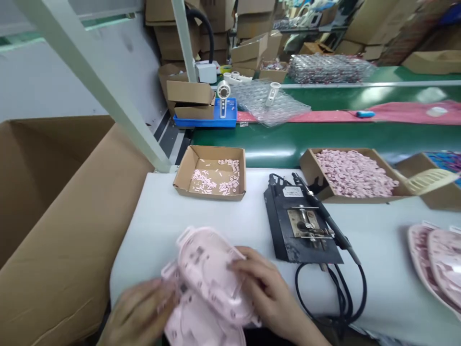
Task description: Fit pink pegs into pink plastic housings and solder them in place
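Observation:
Two pink plastic shells overlap at the front edge of the white table. The upper pink shell (211,269) is gripped along its right side by my right hand (264,288), thumb on top. My left hand (144,307), somewhat blurred, pinches the left edge of the lower pink shell (198,322). Small posts and ribs show on the shells' inner faces. Just right of my right hand sits a black soldering station (302,221) with a black pen-shaped iron (327,218) lying along it.
A cardboard tray of small pink pieces (212,192) stands ahead, another box of pink parts (355,173) behind the station. More pink shells (444,259) lie far right. A large open carton (72,230) fills the left. Black cables (342,307) loop near the front edge.

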A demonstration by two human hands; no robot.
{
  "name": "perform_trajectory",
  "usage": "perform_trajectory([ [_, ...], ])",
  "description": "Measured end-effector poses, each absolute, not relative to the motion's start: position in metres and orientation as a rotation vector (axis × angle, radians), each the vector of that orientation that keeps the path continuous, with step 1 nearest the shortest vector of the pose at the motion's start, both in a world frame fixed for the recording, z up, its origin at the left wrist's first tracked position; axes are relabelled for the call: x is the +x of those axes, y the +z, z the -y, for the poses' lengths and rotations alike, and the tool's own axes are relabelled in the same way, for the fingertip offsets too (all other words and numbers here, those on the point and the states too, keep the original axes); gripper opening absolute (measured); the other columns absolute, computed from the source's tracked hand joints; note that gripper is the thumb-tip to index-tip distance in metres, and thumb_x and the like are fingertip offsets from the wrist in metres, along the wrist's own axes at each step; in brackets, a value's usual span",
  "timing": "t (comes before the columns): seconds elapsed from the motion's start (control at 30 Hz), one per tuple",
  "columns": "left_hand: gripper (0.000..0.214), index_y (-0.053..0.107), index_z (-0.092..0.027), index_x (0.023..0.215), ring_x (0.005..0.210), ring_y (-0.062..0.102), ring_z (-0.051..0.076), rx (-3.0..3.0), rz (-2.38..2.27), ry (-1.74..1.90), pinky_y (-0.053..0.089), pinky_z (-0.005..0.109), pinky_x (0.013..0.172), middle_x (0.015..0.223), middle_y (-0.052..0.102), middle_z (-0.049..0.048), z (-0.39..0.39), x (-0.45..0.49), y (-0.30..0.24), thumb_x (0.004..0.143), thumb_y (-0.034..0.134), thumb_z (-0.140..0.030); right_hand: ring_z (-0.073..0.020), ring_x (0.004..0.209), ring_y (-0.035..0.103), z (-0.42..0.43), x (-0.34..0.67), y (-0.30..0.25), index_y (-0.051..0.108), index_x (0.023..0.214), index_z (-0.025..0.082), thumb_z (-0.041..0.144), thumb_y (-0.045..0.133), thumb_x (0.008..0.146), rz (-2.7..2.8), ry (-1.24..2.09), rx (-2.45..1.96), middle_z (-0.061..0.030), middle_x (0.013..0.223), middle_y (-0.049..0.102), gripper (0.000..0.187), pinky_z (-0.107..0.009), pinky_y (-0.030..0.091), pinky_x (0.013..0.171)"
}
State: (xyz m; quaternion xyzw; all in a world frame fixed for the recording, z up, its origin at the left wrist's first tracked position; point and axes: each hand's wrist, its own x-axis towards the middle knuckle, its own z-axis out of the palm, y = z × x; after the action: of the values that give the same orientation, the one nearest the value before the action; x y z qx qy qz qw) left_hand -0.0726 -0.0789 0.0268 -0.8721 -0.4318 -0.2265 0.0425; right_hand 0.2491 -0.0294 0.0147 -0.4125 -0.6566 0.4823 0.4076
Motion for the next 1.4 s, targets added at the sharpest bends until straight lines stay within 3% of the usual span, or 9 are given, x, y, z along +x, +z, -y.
perform_trajectory([
  [0.1, 0.050, 0.068, -0.036, 0.126, 0.126, 0.062, 0.024, -2.664, 1.329, -0.786, 0.058, 0.040, 0.102, 0.132, 0.067, 0.0032, 0.021, -0.076, 0.006, 0.089, 0.058, -0.003, -0.0244, 0.130, 0.060, 0.033, 0.254, 0.003, 0.061, 0.127, 0.021, 0.014, 0.042, 0.099, 1.813, 0.755, -1.307, -0.0148, 0.144, 0.055, 0.034, -0.039, 0.057, 0.105],
  [0.27, 0.029, 0.070, -0.030, 0.114, 0.117, 0.067, 0.024, -2.719, 1.483, -0.950, 0.063, 0.039, 0.094, 0.146, 0.055, 0.0055, -0.029, -0.067, -0.008, 0.094, 0.054, -0.016, -0.0372, 0.129, 0.059, 0.035, 0.257, 0.040, 0.053, 0.139, 0.014, 0.025, 0.051, 0.099, 2.211, 0.328, -1.481, -0.0239, 0.161, 0.033, 0.041, -0.052, 0.062, 0.094],
  [0.4, 0.046, 0.060, -0.027, 0.131, 0.121, 0.064, 0.022, -2.657, 1.596, -0.945, 0.058, 0.041, 0.104, 0.135, 0.063, 0.0052, -0.027, -0.065, -0.012, 0.093, 0.039, -0.009, -0.0220, 0.101, 0.069, -0.009, 0.263, 0.098, 0.062, 0.127, 0.018, 0.026, 0.048, 0.103, 2.449, 0.174, -1.258, -0.0105, 0.116, 0.071, 0.029, -0.039, 0.063, 0.085],
  [0.47, 0.044, 0.058, -0.024, 0.131, 0.121, 0.063, 0.022, -2.640, 1.623, -0.983, 0.057, 0.040, 0.104, 0.131, 0.065, 0.0055, -0.026, -0.066, -0.013, 0.094, 0.038, -0.009, -0.0181, 0.087, 0.068, -0.056, 0.261, 0.115, 0.068, 0.117, 0.017, 0.026, 0.046, 0.104, 2.564, 0.040, -1.271, -0.0055, 0.093, 0.072, 0.027, -0.034, 0.059, 0.078],
  [0.53, 0.038, 0.059, -0.023, 0.128, 0.120, 0.063, 0.021, -2.650, 1.628, -1.030, 0.055, 0.039, 0.104, 0.128, 0.066, 0.0051, -0.025, -0.068, -0.014, 0.097, 0.041, -0.013, -0.0171, 0.089, 0.067, -0.109, 0.256, 0.117, 0.073, 0.103, 0.014, 0.021, 0.054, 0.099, 2.721, -0.053, -1.327, -0.0049, 0.091, 0.070, 0.021, -0.031, 0.054, 0.078],
  [0.77, 0.034, 0.061, -0.023, 0.123, 0.119, 0.060, 0.020, -2.703, 1.618, -1.063, 0.047, 0.039, 0.106, 0.124, 0.068, 0.0022, -0.019, -0.067, -0.020, 0.098, 0.042, -0.011, -0.0131, 0.081, 0.070, -0.214, 0.223, 0.077, 0.078, 0.086, 0.010, 0.011, 0.074, 0.081, 3.094, -0.028, -1.387, -0.0028, 0.080, 0.072, 0.006, -0.022, 0.041, 0.069],
  [1.1, 0.034, 0.061, -0.018, 0.126, 0.117, 0.061, 0.025, -2.637, 1.740, -0.964, 0.046, 0.042, 0.101, 0.121, 0.071, 0.0061, -0.018, -0.058, -0.014, 0.102, 0.048, -0.039, -0.0101, 0.081, 0.069, -0.222, 0.224, 0.070, 0.075, 0.078, 0.004, 0.018, 0.063, 0.091, 3.074, 0.065, -1.391, -0.0040, 0.078, 0.072, 0.023, -0.021, 0.038, 0.072],
  [1.3, 0.032, 0.064, -0.018, 0.121, 0.116, 0.061, 0.027, -2.617, 1.738, -0.946, 0.043, 0.043, 0.101, 0.118, 0.072, 0.0064, -0.019, -0.056, -0.014, 0.102, 0.048, -0.037, -0.0212, 0.102, 0.068, -0.220, 0.226, 0.086, 0.072, 0.117, 0.019, 0.017, 0.057, 0.095, 3.006, 0.052, -1.476, -0.0069, 0.109, 0.075, 0.027, -0.028, 0.046, 0.082],
  [1.4, 0.030, 0.065, -0.017, 0.119, 0.115, 0.061, 0.027, -2.603, 1.728, -0.922, 0.043, 0.043, 0.100, 0.117, 0.072, 0.0066, -0.019, -0.055, -0.013, 0.101, 0.049, -0.036, -0.0263, 0.097, 0.069, -0.219, 0.224, 0.085, 0.073, 0.118, 0.024, 0.020, 0.069, 0.084, 3.119, 0.120, -1.559, -0.0091, 0.111, 0.075, 0.034, -0.031, 0.047, 0.074],
])
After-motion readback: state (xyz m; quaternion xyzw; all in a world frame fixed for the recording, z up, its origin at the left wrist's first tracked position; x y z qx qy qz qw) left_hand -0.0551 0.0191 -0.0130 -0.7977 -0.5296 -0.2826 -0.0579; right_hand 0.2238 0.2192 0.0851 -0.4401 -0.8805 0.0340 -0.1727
